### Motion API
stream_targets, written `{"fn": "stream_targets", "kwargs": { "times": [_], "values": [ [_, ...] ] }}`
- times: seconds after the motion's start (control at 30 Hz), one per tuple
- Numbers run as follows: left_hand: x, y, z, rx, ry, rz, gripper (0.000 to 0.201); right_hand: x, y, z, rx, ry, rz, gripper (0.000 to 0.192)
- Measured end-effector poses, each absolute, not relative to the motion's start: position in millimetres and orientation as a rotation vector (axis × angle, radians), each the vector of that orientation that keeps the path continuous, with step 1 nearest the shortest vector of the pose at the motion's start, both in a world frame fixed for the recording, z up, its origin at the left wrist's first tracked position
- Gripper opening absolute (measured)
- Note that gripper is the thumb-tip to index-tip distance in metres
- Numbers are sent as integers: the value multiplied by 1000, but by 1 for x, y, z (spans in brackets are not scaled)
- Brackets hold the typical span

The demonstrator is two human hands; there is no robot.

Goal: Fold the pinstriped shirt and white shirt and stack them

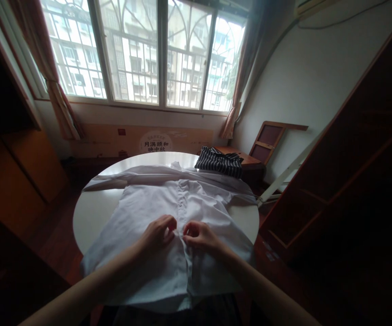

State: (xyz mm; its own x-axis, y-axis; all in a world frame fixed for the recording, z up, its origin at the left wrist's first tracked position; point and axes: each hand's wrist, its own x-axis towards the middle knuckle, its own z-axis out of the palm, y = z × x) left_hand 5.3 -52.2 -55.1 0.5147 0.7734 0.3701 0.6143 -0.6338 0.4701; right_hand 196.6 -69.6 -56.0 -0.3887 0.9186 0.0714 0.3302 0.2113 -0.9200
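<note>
Shirt (155,213), white, lies spread front-up on the round white table (90,213), its near hem hanging over the near edge. Left hand (158,233) and right hand (199,235) pinch the front placket at mid-length, fingers closed on the cloth, seemingly fastening a button; aligning button and hole comes next. Far right sits a folded striped garment (218,162).
</note>
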Motion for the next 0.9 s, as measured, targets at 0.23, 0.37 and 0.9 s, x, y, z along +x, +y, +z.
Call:
{"fn": "stream_targets", "kwargs": {
  "times": [0.23,0.37,0.9],
  "values": [
    [-89,35,-52,2032,2137,712,39,234,-46,-43,-1337,-1912,727,12],
    [-117,73,-45,1763,2259,652,63,262,-8,-29,-1518,-1867,242,25],
    [-1,3,-32,2198,1150,521,20,219,1,-22,-1611,-2140,632,75]
  ]
}}
